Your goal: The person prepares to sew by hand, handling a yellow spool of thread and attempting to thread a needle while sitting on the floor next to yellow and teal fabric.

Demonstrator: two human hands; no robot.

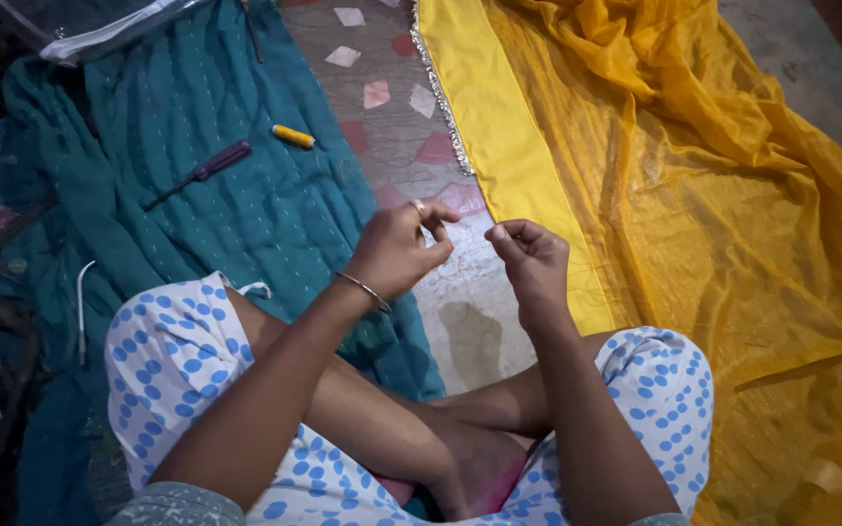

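Note:
My left hand (397,248) and my right hand (530,255) are raised close together over the floor, fingertips pinched. Something very fine, perhaps a thread or needle, seems to run between them, too thin to make out. A thin bangle sits on my left wrist and a ring on a left finger. A yellow sheer cloth (694,195) with a solid yellow band and a silver beaded edge lies spread to the right, just beyond my right hand. A yellow thread spool (293,136) rests on the teal cloth (197,166) to the left.
A purple-handled screwdriver (197,175) lies on the teal cloth. A bent metal rod (81,312) lies at the left by my knee. I sit cross-legged in white trousers with blue dots on a chipped-stone floor (392,88). A clear plastic bag sits at top left.

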